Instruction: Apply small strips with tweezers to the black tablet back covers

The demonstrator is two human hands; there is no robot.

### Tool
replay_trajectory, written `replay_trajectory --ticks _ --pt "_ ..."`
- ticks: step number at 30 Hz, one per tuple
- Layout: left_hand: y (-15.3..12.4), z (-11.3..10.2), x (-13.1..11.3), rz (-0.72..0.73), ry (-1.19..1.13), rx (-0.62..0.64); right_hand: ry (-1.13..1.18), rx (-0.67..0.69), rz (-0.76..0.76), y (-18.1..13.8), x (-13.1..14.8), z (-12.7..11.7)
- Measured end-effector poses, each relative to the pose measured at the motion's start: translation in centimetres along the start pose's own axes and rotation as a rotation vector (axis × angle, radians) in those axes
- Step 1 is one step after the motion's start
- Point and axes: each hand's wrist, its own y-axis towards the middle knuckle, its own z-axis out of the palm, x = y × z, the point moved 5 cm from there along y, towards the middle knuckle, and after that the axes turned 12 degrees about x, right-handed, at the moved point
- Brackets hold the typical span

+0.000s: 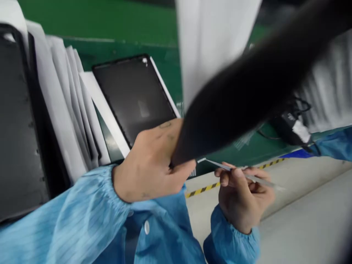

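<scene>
My left hand (156, 165) grips the near end of a black shell-like panel (242, 91), thumb below and fingers hidden behind it. The panel is tilted up and seen nearly edge-on, blurred, stretching to the upper right. Just right of that grip, my right hand (244, 198) pinches a pair of thin metal tweezers (255, 179). At the tweezers' tip, close to my left thumb, is a small whitish piece (201, 160); whether it is gripped I cannot tell. Behind my left hand, a black tablet back shell (132, 95) lies inside-up on a white sheet (106, 110).
White sheets (63, 99) stand in a leaning row with dark shells at left, including a large black shell (16, 128). A black adapter (291, 126) with cable lies right on the green table (154, 47). Striped tape (205, 189) marks its edge. Another blue sleeve (335, 143) shows far right.
</scene>
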Motion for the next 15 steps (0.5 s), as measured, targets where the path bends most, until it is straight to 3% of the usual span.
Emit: replay_trajectory --ticks 6,15 --pt "0.2 -0.4 0.4 -0.138 0.201 0.075 -0.089 0.009 0.023 -1.2 -0.8 3.1" --pt "0.4 -0.8 0.1 -0.129 0.131 0.091 -0.207 -0.025 0.035 -1.4 -0.5 3.7"
